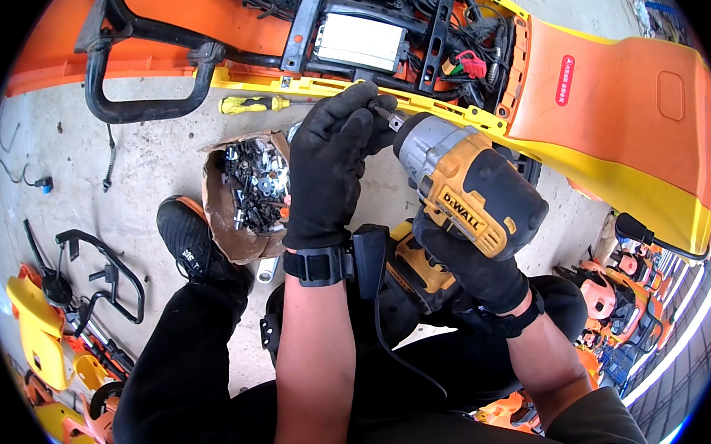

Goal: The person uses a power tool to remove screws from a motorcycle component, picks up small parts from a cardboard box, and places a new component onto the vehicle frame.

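Note:
A yellow-and-black cordless impact wrench (471, 186) is gripped by its handle in my black-gloved right hand (476, 267), its metal nose pointing up and left. My left hand (335, 154), also gloved, is closed with the fingertips pinched together right at the wrench's square drive (397, 122). A small dark piece shows between those fingers and the drive, too hidden to name. Just beyond the fingertips runs the yellow edge of an orange vehicle body (610, 117). Beside my left wrist stands an open cardboard box (218, 206) filled with loose bolts and small metal parts (254, 187).
A yellow-handled screwdriver (251, 105) lies on the floor by the vehicle. The vehicle's open bay holds a white-topped box (359, 41) and wiring (480, 60). A black tubular bar (149, 108) juts out at upper left. Black frames (123, 277) and yellow panels (36, 323) lie at left.

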The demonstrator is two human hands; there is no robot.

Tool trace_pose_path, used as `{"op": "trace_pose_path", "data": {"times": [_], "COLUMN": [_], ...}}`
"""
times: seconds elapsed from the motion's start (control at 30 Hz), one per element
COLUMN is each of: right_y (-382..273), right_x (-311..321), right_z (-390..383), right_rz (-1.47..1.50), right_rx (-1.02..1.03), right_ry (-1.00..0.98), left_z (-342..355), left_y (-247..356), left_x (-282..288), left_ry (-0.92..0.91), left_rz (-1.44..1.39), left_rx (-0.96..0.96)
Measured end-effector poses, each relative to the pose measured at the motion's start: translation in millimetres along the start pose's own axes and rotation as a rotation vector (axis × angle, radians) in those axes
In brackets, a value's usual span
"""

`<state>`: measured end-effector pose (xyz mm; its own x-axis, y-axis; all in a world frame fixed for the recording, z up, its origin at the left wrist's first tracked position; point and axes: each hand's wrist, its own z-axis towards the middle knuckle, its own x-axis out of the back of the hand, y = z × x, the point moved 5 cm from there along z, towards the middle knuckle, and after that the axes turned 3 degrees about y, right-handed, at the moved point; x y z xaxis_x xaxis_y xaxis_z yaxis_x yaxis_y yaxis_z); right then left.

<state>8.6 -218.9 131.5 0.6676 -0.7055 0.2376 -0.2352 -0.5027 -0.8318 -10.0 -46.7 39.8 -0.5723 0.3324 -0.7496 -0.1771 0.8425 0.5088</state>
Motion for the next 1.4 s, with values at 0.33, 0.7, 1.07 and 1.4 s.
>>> {"op": "trace_pose_path", "data": {"times": [0.33, 0.7, 1.07, 1.4], "right_y": [-20, -15, -18, -33], "right_x": [-9, 0, -13, -21], "right_z": [4, 19, 33, 56], "right_rz": [-0.764, -0.262, -0.324, -0.452], "right_rx": [0.492, 0.101, 0.216, 0.184], "right_ry": [-0.005, -0.151, -0.073, -0.047], "left_z": [-1, -3, 14, 37], "left_y": [-12, -10, -8, -8], "left_x": [12, 14, 14, 12], "left_ry": [0.045, 0.053, 0.053, 0.049], "left_rz": [0.121, 0.254, 0.272, 0.243], "left_rx": [0.003, -0.019, -0.053, 0.048]}}
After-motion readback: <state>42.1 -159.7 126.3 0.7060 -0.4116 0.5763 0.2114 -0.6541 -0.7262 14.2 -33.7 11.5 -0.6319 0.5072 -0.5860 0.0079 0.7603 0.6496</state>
